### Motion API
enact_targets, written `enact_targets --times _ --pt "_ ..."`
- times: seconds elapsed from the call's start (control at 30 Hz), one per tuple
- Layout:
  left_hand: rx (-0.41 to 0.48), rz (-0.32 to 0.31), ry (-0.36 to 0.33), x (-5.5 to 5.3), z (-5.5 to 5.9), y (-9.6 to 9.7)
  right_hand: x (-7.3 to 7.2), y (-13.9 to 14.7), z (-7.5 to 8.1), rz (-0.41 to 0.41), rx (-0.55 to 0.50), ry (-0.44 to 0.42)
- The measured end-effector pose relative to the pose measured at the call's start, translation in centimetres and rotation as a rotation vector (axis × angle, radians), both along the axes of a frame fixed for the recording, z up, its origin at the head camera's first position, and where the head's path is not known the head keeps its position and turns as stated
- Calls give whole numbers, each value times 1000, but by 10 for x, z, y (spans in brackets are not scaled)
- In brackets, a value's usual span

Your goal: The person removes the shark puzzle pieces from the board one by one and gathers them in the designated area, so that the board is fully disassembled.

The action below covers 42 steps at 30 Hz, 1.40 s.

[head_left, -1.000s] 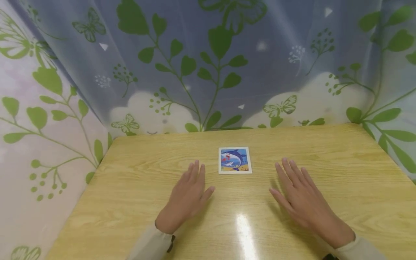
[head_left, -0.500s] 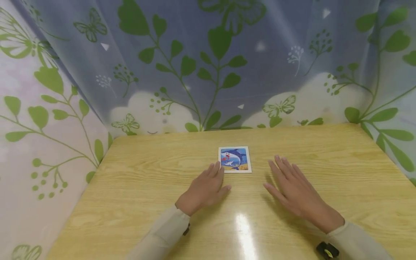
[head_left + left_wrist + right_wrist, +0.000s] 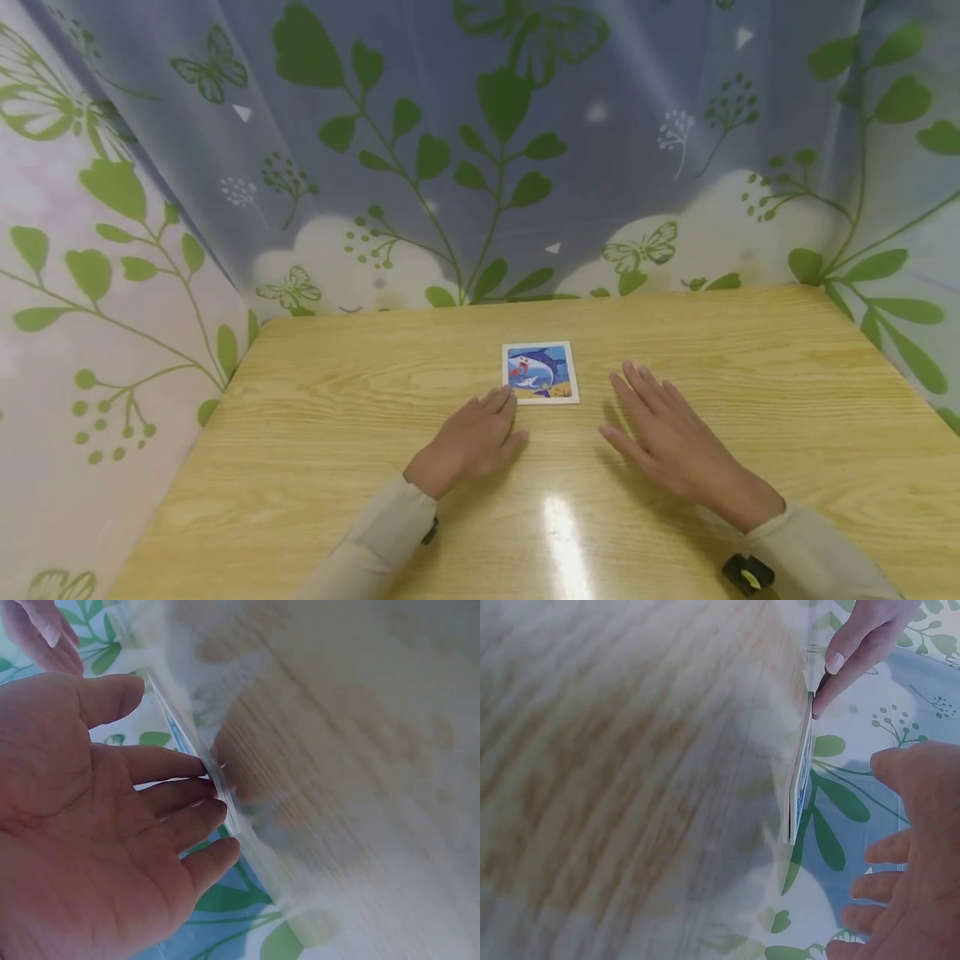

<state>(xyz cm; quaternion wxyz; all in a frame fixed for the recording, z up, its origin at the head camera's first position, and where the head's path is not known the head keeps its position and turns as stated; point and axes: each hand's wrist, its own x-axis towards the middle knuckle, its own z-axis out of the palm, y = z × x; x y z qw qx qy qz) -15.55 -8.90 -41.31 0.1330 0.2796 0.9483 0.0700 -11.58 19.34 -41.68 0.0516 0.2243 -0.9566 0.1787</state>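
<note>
A small square picture board (image 3: 542, 372) with a white border lies flat on the table; its picture is a blue whale-like or shark-like sea animal in water. My left hand (image 3: 471, 442) reaches its near left corner, with the fingertips resting there. In the left wrist view the fingers of the left hand (image 3: 97, 825) lie extended against the thin edge of the board (image 3: 184, 739). To the right of the board, my right hand (image 3: 667, 442) is held with extended fingers, apart from it and holding nothing. The right wrist view shows the right hand (image 3: 919, 862) beside the board (image 3: 799, 784).
The light wooden table (image 3: 337, 367) runs back to a blue curtain (image 3: 600, 142) printed with green leaves and butterflies. Another patterned cloth (image 3: 112, 350) hangs at the left. A black band (image 3: 747, 575) is at the right wrist.
My left hand has moved right, and its fingertips have come onto the board's near left corner. My right hand has shifted a little to the left. The board stays about where it was.
</note>
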Motion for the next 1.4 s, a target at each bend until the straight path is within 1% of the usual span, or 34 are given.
enact_targets --times 0.17,0.33,0.43,0.6,0.77,0.97,1.1,1.17,1.23,1.3,1.4 --pt "1 -13 24 12 -2 -3 -2 -4 -2 10 -9 -19" --pt "-11 -24 35 26 -1 -2 -4 -7 -5 19 -5 -35" --pt "-28 -24 41 34 0 -1 -5 -10 -5 39 -19 -39" --pt "-17 -20 56 47 0 2 -8 -15 -3 94 -42 -61" --pt "-39 -46 81 56 2 5 -13 -22 -5 164 -29 -116" --pt "-41 -53 51 64 5 6 -17 -32 -7 233 2 -156" --pt "-24 -67 51 67 8 7 -19 -36 -7 275 20 -170" --pt "-6 -75 60 66 9 6 -20 -38 -6 285 23 -182" --pt "31 -76 75 62 9 6 -21 -38 -5 288 29 -198" --pt "84 -66 81 55 10 5 -21 -39 -4 290 33 -209" --pt "168 -45 92 41 10 4 -22 -39 -4 291 43 -208"
